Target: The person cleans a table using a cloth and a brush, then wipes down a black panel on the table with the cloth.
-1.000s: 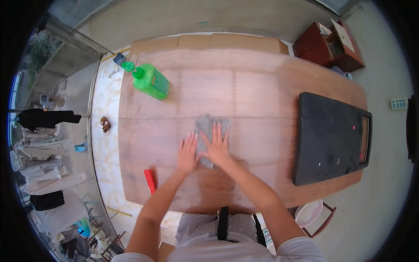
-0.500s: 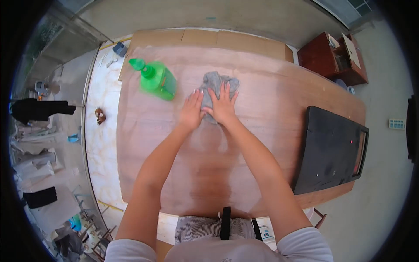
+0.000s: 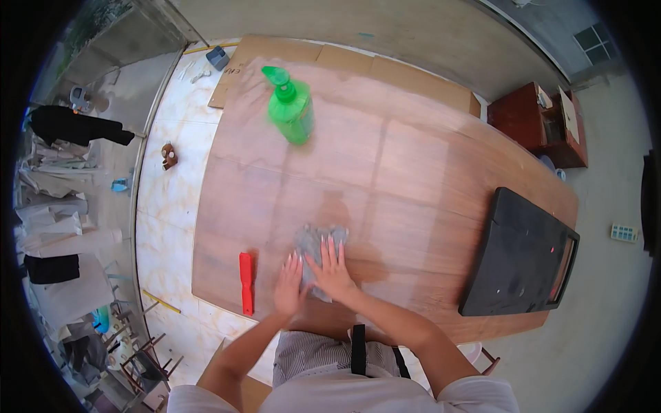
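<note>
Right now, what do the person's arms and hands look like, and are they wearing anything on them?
The left hand and right hand are bare, with no gloves. The forearms are uncovered too, and no watch or bracelet shows. The left sleeve and right sleeve are short, loose and pale grey, with no markings visible. Rings would be too small to tell.

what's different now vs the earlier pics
The grey cloth went away from the person, then back toward the near edge of the table, with the left hand and right hand. Nothing new was grasped. The green bottle and black panel appear unmoved on the table; the view has turned.
</note>
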Available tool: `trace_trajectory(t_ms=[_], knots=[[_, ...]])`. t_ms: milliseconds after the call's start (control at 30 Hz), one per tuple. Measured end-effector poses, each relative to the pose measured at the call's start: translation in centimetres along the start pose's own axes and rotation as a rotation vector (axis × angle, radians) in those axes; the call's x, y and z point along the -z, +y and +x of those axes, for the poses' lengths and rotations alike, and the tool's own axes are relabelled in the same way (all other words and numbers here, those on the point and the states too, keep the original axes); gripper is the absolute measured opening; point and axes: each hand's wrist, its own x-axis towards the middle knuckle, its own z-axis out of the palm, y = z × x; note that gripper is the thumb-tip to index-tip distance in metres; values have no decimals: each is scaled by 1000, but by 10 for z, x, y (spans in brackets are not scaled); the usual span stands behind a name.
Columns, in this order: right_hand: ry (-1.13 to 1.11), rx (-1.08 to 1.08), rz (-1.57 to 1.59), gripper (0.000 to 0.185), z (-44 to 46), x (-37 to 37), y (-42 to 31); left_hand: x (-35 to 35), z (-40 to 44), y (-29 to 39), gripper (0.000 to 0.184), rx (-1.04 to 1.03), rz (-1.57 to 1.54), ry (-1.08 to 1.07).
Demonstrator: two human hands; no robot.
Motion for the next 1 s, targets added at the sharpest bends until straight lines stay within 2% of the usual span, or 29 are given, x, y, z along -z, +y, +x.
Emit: trace_trajectory(t_ms=[67, 167, 200, 267, 333, 467, 600, 733, 800, 833, 867, 1000], knots=[[82, -16, 9, 87, 47, 12, 18, 17, 51, -19, 77, -23, -30, 11], [168, -65, -27, 86, 136, 37, 51, 49, 142, -48, 76, -84, 87, 87], [163, -103, -23, 85, 163, 41, 59, 55, 167, -58, 76, -90, 104, 100], [112, -167, -24, 85, 194, 53, 67, 78, 206, -64, 77, -41, 203, -3], [22, -210, -36, 86, 203, 65, 64, 77, 207, -62, 77, 3, 176, 25], [28, -132, 39, 86, 173, 68, 60, 43, 170, -45, 76, 74, 93, 153], [-45, -26, 29, 86, 76, 48, 40, 4, 83, -13, 74, 66, 115, 122], [-170, 35, -92, 85, -32, 34, 8, -31, -18, 48, 74, 148, 243, -82], [-150, 32, -22, 84, -66, 24, 2, -43, -47, 60, 73, 116, 300, -117], [-143, 36, 13, 83, -71, 22, 3, -44, -53, 63, 72, 105, 329, -133], [-167, 55, 15, 83, -67, 18, 8, -45, -53, 60, 68, 116, 210, -89], [-216, 148, -21, 84, -17, 26, 21, -38, -33, 49, 71, 193, -92, 134]])
